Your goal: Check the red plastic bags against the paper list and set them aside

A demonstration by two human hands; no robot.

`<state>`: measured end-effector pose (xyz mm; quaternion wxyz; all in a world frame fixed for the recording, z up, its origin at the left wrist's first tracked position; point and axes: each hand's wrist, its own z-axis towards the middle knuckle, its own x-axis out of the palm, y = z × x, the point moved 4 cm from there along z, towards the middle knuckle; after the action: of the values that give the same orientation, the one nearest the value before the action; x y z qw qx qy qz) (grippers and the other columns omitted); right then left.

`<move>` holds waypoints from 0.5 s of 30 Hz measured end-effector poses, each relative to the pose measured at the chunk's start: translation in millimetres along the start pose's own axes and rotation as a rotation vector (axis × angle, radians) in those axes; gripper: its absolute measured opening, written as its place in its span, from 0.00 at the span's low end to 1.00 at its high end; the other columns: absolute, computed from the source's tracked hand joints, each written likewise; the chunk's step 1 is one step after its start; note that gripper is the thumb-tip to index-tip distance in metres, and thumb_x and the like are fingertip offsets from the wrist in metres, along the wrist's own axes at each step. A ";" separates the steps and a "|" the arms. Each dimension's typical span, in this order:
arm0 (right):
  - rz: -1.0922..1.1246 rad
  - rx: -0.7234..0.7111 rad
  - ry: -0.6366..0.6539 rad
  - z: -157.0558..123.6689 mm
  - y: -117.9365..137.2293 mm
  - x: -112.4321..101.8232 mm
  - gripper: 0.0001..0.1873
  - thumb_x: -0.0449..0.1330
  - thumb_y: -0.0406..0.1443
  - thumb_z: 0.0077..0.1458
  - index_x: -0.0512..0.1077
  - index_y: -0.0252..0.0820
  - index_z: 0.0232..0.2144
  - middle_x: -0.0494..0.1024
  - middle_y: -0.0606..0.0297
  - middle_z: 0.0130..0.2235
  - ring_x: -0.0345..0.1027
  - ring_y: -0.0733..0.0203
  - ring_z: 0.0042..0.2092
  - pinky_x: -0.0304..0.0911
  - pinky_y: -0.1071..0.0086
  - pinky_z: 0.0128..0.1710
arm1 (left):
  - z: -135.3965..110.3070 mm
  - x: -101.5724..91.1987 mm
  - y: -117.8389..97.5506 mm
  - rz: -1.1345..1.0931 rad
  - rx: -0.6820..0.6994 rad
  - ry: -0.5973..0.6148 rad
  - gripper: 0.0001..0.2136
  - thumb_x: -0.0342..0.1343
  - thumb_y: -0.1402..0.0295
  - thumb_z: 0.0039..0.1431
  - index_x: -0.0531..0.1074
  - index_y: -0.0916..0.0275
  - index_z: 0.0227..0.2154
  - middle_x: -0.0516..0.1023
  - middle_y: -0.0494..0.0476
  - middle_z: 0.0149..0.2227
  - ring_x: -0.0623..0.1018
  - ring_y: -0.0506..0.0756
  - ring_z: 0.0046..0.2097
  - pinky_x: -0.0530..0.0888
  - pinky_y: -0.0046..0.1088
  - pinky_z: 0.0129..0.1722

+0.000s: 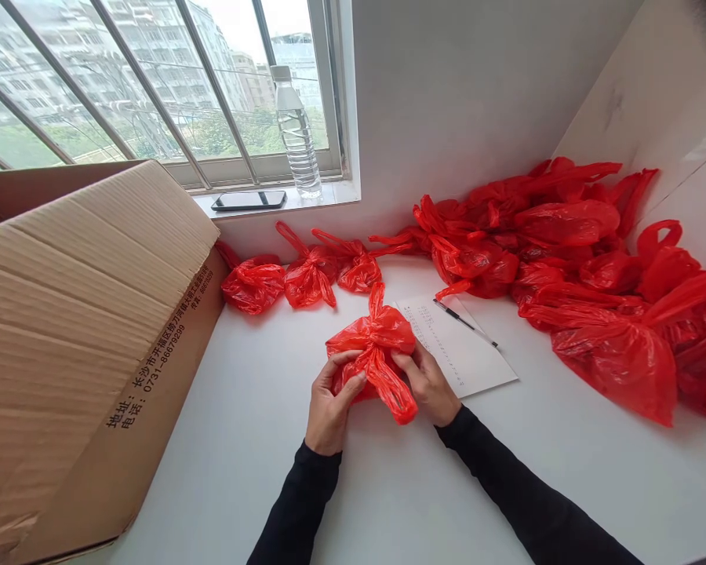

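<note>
A small red plastic bag (376, 337), tied into a bundle with its handles knotted on top, rests on the white table (400, 486) in the middle of the view. My left hand (329, 408) grips its left side, fingers curled into the plastic. My right hand (427, 384) pinches the bag's right side by the knot, and a looped handle hangs down between the two hands. Both arms wear black sleeves.
A large open cardboard box (76, 345) fills the left. Three tied red bundles (306, 275) lie along the back wall. A heap of loose red bags (576, 267) covers the right. A paper sheet (459, 349) with a pen (464, 322) lies behind my right hand. A water bottle (297, 133) and phone (249, 200) sit on the sill.
</note>
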<state>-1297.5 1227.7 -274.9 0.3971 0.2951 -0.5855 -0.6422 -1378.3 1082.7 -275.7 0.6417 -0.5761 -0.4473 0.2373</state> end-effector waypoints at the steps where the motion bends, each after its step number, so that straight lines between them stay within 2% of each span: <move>1: 0.009 0.006 0.006 0.5 0.0 0.5 0.15 0.57 0.45 0.63 0.73 0.43 0.46 0.78 0.60 0.43 0.71 0.50 0.48 0.66 0.57 0.51 | -0.1 0.0 0.0 -0.001 0.001 -0.008 0.15 0.70 0.62 0.48 0.78 0.60 0.39 0.81 0.58 0.43 0.80 0.59 0.44 0.75 0.34 0.46; 4: 0.032 0.009 0.016 1.0 -1.3 2.3 0.13 0.58 0.41 0.62 0.72 0.43 0.46 0.77 0.60 0.45 0.71 0.50 0.49 0.65 0.56 0.53 | 1.0 -2.5 2.3 0.019 0.020 -0.033 0.14 0.70 0.65 0.47 0.77 0.59 0.37 0.80 0.55 0.39 0.79 0.57 0.41 0.75 0.32 0.43; 10: 0.034 -0.022 0.047 -1.2 -3.9 5.9 0.15 0.61 0.43 0.62 0.69 0.44 0.48 0.77 0.60 0.47 0.72 0.53 0.49 0.67 0.58 0.53 | 1.5 -3.9 2.4 0.009 0.062 -0.002 0.18 0.66 0.74 0.44 0.77 0.59 0.41 0.81 0.57 0.44 0.78 0.59 0.47 0.73 0.33 0.49; 15: 0.034 -0.035 0.015 0.6 -1.9 2.9 0.16 0.60 0.43 0.63 0.71 0.43 0.49 0.79 0.56 0.49 0.73 0.49 0.52 0.66 0.53 0.56 | -2.3 4.1 -4.6 0.017 0.039 0.048 0.21 0.69 0.68 0.46 0.77 0.58 0.46 0.79 0.59 0.48 0.78 0.60 0.48 0.74 0.34 0.49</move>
<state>-1299.9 1225.5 -276.5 0.4175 0.2831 -0.5758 -0.6434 -1375.3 1083.8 -269.9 0.6616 -0.5726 -0.4221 0.2373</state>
